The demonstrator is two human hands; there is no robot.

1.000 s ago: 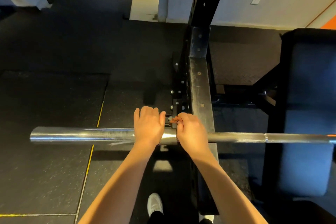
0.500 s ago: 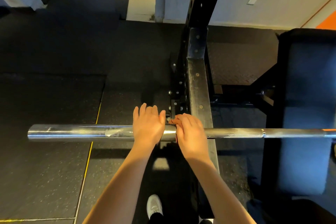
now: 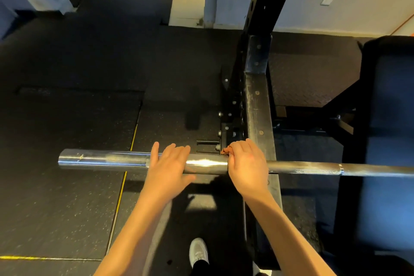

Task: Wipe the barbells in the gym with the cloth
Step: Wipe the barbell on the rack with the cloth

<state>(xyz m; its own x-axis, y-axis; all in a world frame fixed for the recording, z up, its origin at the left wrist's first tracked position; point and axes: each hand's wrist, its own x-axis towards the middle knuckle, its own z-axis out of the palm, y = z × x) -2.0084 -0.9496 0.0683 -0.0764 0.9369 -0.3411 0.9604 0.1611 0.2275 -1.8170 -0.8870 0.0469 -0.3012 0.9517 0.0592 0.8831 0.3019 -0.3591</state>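
Chrome steel catches the light where the barbell (image 3: 100,160) lies level across the black rack (image 3: 257,107). Its thick sleeve sticks out to the left above the dark rubber floor (image 3: 67,208), and its thinner shaft runs off to the right in front of a black padded seat (image 3: 387,141).

The person stands close behind the bar, both bare arms reaching forward. The left hand (image 3: 167,164) lies across the sleeve with its fingers nearly straight and a little spread, gripping nothing; it is slightly blurred. The right hand (image 3: 246,163) is curled over the bar where the sleeve meets the shaft, just beside the rack's beam. A rust-brown cloth (image 3: 225,150) is bunched under its fingers, with only a small corner poking out at the fingertips, against the steel.

Below, between the arms, a pale shoe (image 3: 198,252) stands on the floor, and a yellow line (image 3: 125,177) runs across the matting under the sleeve.
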